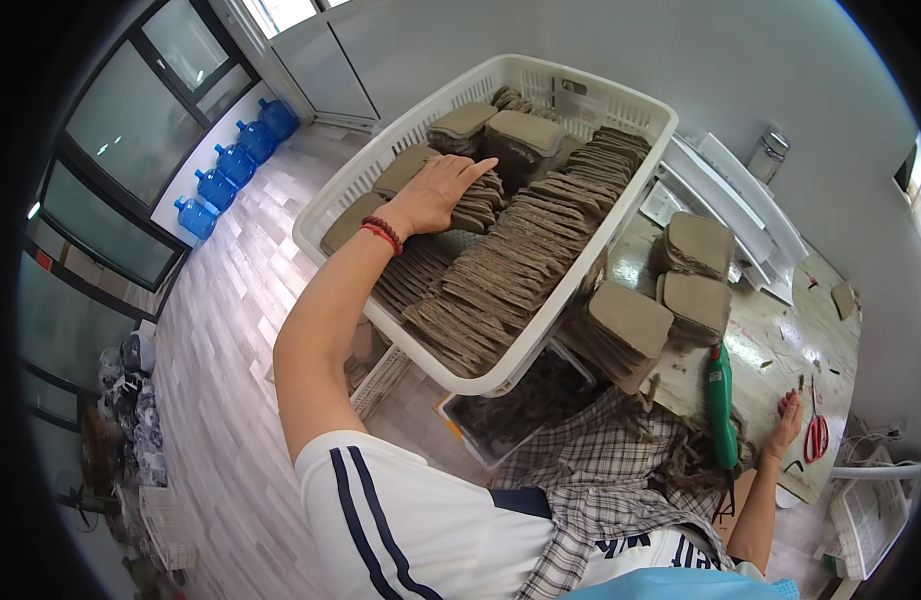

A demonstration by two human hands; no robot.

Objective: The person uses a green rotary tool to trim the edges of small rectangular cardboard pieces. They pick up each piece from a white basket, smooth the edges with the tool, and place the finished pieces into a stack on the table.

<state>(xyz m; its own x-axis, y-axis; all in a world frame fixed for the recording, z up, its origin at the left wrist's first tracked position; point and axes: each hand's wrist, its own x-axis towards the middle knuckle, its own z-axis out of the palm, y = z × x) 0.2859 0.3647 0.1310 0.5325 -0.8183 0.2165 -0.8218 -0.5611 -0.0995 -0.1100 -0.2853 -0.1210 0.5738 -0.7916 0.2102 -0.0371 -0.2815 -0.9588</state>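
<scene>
Many brown, rough-edged pads stand tightly packed.

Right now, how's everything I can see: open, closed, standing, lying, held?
Left hand: resting on pads
Right hand: fingers slightly bent
Pads: stacked in rows
White basket: open-topped, partly filled
Green tool: not held
Red scissors: lying, seemingly closed
Blue bottles: standing

A pale plank floor lies between a whitish wall and dark-framed panes, apparently glass.
</scene>
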